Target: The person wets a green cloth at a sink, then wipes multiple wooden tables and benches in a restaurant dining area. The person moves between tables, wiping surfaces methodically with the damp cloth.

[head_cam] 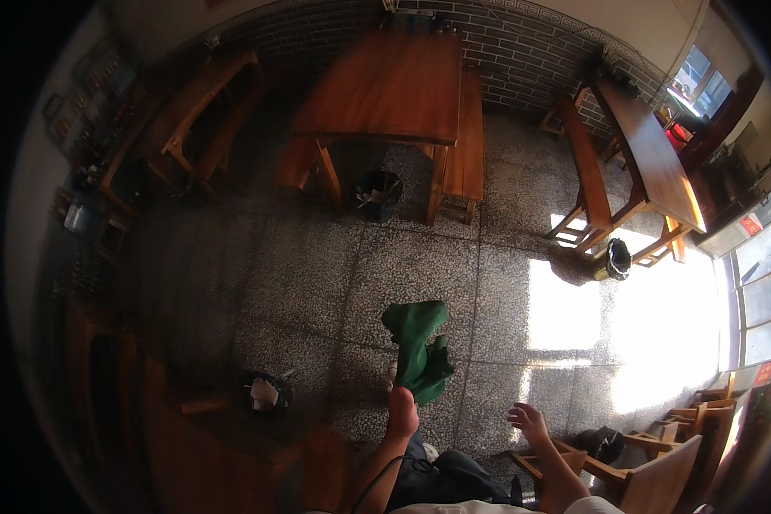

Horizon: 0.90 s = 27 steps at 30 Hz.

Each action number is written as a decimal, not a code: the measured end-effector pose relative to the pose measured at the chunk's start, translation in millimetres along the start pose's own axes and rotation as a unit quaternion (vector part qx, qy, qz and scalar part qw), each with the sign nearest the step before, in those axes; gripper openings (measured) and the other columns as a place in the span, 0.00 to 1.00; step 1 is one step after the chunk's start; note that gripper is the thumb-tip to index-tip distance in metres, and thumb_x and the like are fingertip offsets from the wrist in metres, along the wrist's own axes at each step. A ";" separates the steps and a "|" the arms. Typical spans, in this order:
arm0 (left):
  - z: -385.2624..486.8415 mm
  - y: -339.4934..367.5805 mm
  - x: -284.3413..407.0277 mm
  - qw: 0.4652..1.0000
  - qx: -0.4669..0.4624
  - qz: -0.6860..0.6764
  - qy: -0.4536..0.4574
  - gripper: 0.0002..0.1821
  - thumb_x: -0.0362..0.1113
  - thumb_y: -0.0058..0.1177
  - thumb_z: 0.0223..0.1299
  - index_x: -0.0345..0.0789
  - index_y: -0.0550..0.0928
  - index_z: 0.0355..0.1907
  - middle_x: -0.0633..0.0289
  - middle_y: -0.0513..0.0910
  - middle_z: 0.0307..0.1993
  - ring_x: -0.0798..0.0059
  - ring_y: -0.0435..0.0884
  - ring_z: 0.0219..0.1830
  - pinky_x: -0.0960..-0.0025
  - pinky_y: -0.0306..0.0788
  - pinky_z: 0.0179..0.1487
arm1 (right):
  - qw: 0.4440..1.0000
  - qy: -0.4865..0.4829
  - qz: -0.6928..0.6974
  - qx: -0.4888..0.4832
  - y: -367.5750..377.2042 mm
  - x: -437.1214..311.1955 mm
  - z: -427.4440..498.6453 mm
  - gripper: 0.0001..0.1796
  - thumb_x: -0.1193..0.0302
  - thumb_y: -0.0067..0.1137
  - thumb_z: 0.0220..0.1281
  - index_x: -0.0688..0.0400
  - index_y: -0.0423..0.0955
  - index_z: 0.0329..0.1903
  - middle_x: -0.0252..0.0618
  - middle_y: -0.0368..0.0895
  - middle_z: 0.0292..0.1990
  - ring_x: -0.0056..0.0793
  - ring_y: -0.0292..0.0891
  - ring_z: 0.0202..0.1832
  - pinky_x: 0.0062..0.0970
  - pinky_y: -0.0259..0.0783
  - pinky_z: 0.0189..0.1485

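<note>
My left hand (402,411) is closed on a green cloth (417,353), which hangs bunched and partly spread above the speckled terrazzo floor (295,276). To the right, my right hand (525,421) is held out over the floor with its fingers apart and slightly bent, holding nothing. A dark cable (376,478) runs along my left forearm. The two hands are well apart from each other.
Ahead stands a wooden table (385,90) with a bench (466,141) and a lined bin (379,193). Another table (658,154) and bin (613,259) stand right. Wooden chairs (662,475) are near my right arm; a bin (265,393) is left.
</note>
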<state>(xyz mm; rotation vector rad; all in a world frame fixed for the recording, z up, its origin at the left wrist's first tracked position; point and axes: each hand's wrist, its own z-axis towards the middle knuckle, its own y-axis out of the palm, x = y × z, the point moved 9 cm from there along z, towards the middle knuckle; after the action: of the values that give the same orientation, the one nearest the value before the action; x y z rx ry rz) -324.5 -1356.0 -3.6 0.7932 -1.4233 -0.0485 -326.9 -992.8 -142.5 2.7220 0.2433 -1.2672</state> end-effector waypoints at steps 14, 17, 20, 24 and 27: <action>271.5 62.5 -163.9 0.947 0.116 -0.160 -0.255 0.40 0.64 0.42 0.63 0.37 0.60 0.68 0.56 0.65 0.64 0.56 0.64 0.64 0.50 0.61 0.64 | 0.986 0.097 -0.010 0.135 -104.0 -57.4 123.0 0.22 0.66 0.54 0.65 0.65 0.67 0.57 0.46 0.83 0.38 0.31 0.82 0.36 0.25 0.75 0.34; 328.5 63.2 -205.3 0.955 0.159 -0.107 -0.225 0.40 0.65 0.40 0.63 0.39 0.59 0.68 0.56 0.65 0.64 0.55 0.66 0.63 0.51 0.61 0.64 | 0.961 0.179 -0.063 0.201 -183.4 -53.4 140.8 0.22 0.69 0.52 0.64 0.63 0.66 0.58 0.44 0.81 0.36 0.33 0.81 0.33 0.25 0.75 0.29; 406.2 71.8 -249.5 0.953 0.219 -0.080 -0.196 0.39 0.64 0.40 0.64 0.38 0.60 0.68 0.57 0.65 0.64 0.58 0.66 0.63 0.54 0.61 0.65 | 0.953 0.167 -0.156 0.198 -258.5 -88.3 207.0 0.22 0.69 0.51 0.64 0.64 0.65 0.58 0.46 0.81 0.37 0.33 0.81 0.31 0.25 0.73 0.25; 463.4 68.0 -303.3 0.934 0.299 -0.018 -0.196 0.36 0.61 0.37 0.68 0.36 0.59 0.68 0.56 0.66 0.64 0.61 0.65 0.64 0.59 0.60 0.66 | 0.940 0.175 -0.188 0.225 -337.3 -173.9 297.8 0.24 0.65 0.53 0.62 0.66 0.68 0.57 0.48 0.83 0.37 0.32 0.83 0.29 0.27 0.75 0.31; 501.7 78.2 -340.3 0.906 0.169 0.256 -0.293 0.34 0.56 0.32 0.71 0.34 0.54 0.69 0.50 0.58 0.67 0.58 0.59 0.68 0.59 0.57 0.67 | 0.936 0.123 -0.270 0.191 -345.9 -265.4 427.3 0.23 0.64 0.55 0.62 0.63 0.69 0.56 0.44 0.85 0.35 0.30 0.84 0.31 0.26 0.75 0.34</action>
<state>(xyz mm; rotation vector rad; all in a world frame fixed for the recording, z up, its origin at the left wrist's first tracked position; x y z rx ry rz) -867.5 -1364.2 -284.2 0.6840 -2.2223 0.4082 -883.5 -757.1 -228.8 3.2964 0.9190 -1.1695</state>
